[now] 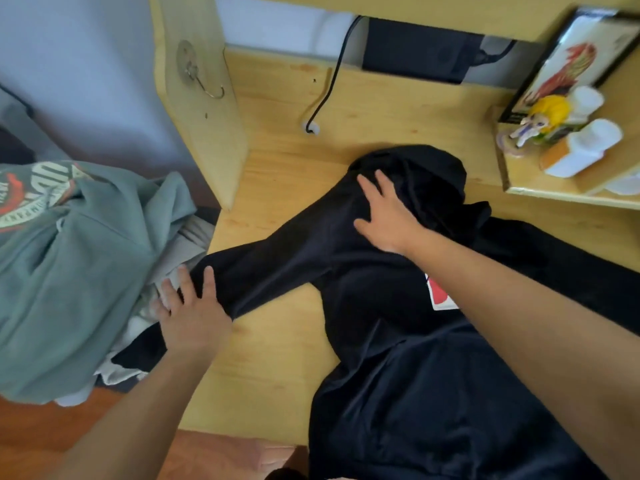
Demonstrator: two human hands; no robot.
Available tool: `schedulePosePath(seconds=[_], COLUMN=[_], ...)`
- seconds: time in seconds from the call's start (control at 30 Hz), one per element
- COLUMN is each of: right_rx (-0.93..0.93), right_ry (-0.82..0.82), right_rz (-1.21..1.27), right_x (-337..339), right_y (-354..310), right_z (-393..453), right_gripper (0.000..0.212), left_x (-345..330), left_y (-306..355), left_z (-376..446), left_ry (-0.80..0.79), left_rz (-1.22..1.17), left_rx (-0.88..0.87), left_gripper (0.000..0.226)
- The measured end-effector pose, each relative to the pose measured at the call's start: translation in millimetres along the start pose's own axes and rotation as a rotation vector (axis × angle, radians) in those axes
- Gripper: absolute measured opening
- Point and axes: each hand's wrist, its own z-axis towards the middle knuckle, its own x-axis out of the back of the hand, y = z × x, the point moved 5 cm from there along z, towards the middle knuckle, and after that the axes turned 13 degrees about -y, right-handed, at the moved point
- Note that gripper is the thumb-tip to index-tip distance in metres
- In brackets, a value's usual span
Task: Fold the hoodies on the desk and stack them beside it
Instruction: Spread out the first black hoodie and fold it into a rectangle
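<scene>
Far left, beside the desk [277, 358]: a heap of clothes, a grey-green hoodie [69, 271] with a round print on top, paler garments under it. We cannot tell whether this heap is folded; it looks rumpled rather than squared.

Our left hand [192, 313] lies flat, fingers straight and spread, on the end of the black hoodie's sleeve [277, 251] where it runs off the desk edge toward the heap. It grips nothing.

Centre: the black hoodie [415, 393] lies spread on the desk, front up, a red and white patch [438, 296] on the chest, its hem hanging over the near edge.

Our right hand [388, 216] presses flat near the shoulder, just below the bunched hood [422, 171], fingers open.

Far right: a low shelf [554, 194] with a small figure [540, 123] and white bottles [588, 147].

Our judgement: this hoodie is only laid out and being smoothed. No fold made yet; sleeves, body, hood and stacking remain.
</scene>
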Motion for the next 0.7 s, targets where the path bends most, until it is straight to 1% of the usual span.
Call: schedulePosePath(seconds=[0.03,0.07,0.1,0.13,0.17,0.2,0.23,0.27,0.3,0.33,0.37,0.4,0.43,0.47,0.5,0.57,0.6,0.63,0.7], right_rx=[0.107,0.163,0.168,0.117,0.006,-0.153,-0.326,-0.496,-0.652,-0.792,-0.902,-0.98,-1.021,-1.036,-1.043,-1.024,-0.989,-0.932,-0.772], right_ry=[-0.007,-0.001,0.007,0.03,0.063,0.111,0.178,0.238,0.272,0.289,0.289,0.272,0.243,0.222,0.209,0.231,0.236,0.226,0.174], right_rz=[-0.06,-0.105,-0.123,-0.116,-0.092,-0.053,-0.024,-0.005,0.017,0.056,0.117,0.179,0.225,0.234,0.224,0.215,0.211,0.194,0.148], right_x=[-19.0,-37.1,-57.0,-76.1,-93.5,-109.2,-122.6,-133.1,-141.5,-147.0,-149.9,-151.4,-152.4,-150.6,-147.1,-140.9,-139.3,-141.2,-155.6], right_y=[-1.3,4.0,16.7,37.8,64.6,98.2,132.3,164.9,194.1,219.1,238.1,252.5,263.8,270.9,275.2,280.1,280.0,278.6,273.0], right_z=[-23.1,-52.4,-82.5,-111.3,-141.5,-171.4,-201.8,-231.9,-261.4,-289.5,-313.5,-331.8,-344.1,-351.4,-355.2,-357.9,-358.5,-359.0,-364.0], right_gripper=[0.083,0.079,0.074,0.071,0.07,0.069,0.069,0.07,0.07,0.071,0.072,0.074,0.077,0.079,0.08,0.079,0.078,0.077,0.074], left_x=[7.9,14.4,14.1,6.9,-7.3,-26.0,-46.4,-65.4,-82.6,-96.9,-106.0,-109.1,-109.8,-109.5,-106.6,-102.9,-104.4,-108.0,-120.1], left_y=[14.4,36.7,62.1,88.9,114.2,135.4,149.9,156.9,156.8,152.1,145.7,138.1,131.1,123.6,116.3,94.5,80.6,66.9,47.8], left_z=[-8.7,-23.6,-44.2,-68.5,-93.6,-116.2,-133.5,-144.2,-149.0,-151.4,-151.6,-150.5,-149.2,-147.4,-147.3,-149.7,-154.9,-162.4,-181.4], left_ry=[0.093,0.203,0.298,0.345,0.333,0.272,0.19,0.113,0.033,-0.056,-0.124,-0.136,-0.133,-0.111,-0.102,-0.089,-0.055,-0.027,-0.018], left_rz=[-0.058,-0.114,-0.142,-0.141,-0.123,-0.101,-0.082,-0.092,-0.143,-0.21,-0.27,-0.31,-0.358,-0.441,-0.564,-0.89,-1.004,-1.045,-0.939], left_rx=[-0.051,-0.172,-0.333,-0.498,-0.644,-0.742,-0.766,-0.726,-0.645,-0.551,-0.464,-0.373,-0.295,-0.23,-0.169,-0.017,0.074,0.139,0.197], left_gripper=[0.079,0.078,0.073,0.065,0.059,0.056,0.058,0.061,0.064,0.061,0.05,0.034,0.019,0.013,0.013,0.012,0.012,0.011,0.014])
